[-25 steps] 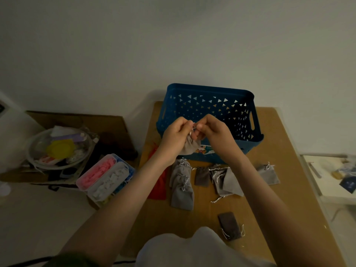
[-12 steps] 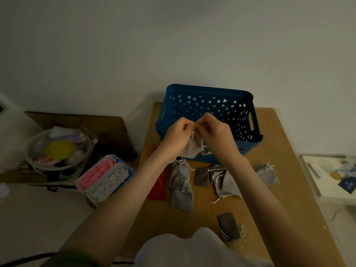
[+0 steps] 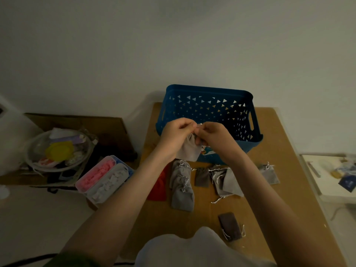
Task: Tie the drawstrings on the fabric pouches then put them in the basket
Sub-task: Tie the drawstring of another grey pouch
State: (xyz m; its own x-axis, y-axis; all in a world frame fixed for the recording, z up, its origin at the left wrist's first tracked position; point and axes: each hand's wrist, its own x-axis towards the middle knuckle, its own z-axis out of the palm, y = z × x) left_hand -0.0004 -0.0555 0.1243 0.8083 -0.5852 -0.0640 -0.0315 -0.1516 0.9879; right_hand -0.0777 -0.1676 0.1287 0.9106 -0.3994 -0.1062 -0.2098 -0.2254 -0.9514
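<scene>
Just before the blue basket [image 3: 210, 91], two hands meet at a grey pouch [image 3: 189, 151].
Curled fingers [image 3: 187, 125] of the left hand [image 3: 176, 134] and right hand [image 3: 213, 135] pinch its gathered top.

In front of the basket [image 3: 210, 93], the left hand [image 3: 176, 134] and right hand [image 3: 212, 135] are covering the grey pouch's [image 3: 189, 151] drawstrings. The left forearm is hiding part of a red pouch [image 3: 157, 191] left-front of the basket. Far right of it, blurred objects [image 3: 345, 180] are running off the edge.
</scene>
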